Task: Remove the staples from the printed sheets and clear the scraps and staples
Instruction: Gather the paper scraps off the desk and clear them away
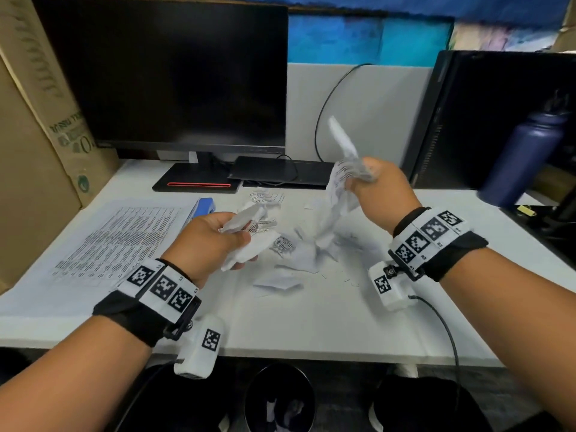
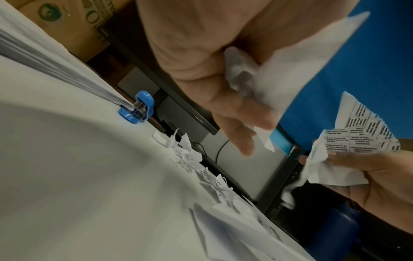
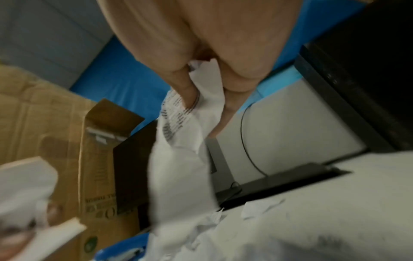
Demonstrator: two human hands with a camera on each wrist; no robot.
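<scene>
Below, the bin (image 1: 279,397) holds scraps; both hands (image 1: 208,241) (image 1: 381,188) clutch torn paper (image 1: 339,182).

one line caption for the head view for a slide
Both hands lifted over the desk, left hand and right hand each gripping torn paper scraps.

Torn paper scraps (image 1: 282,244) lay mid-desk (image 1: 311,322), with the printed sheets (image 1: 115,241) to their left and a stapler (image 1: 204,207) at the sheets' far corner. Behind stood a monitor (image 1: 168,73) — a computer tower (image 1: 498,120) and bottle (image 1: 526,157) at right. Below the desk's front edge sat a bin (image 1: 280,397).
</scene>
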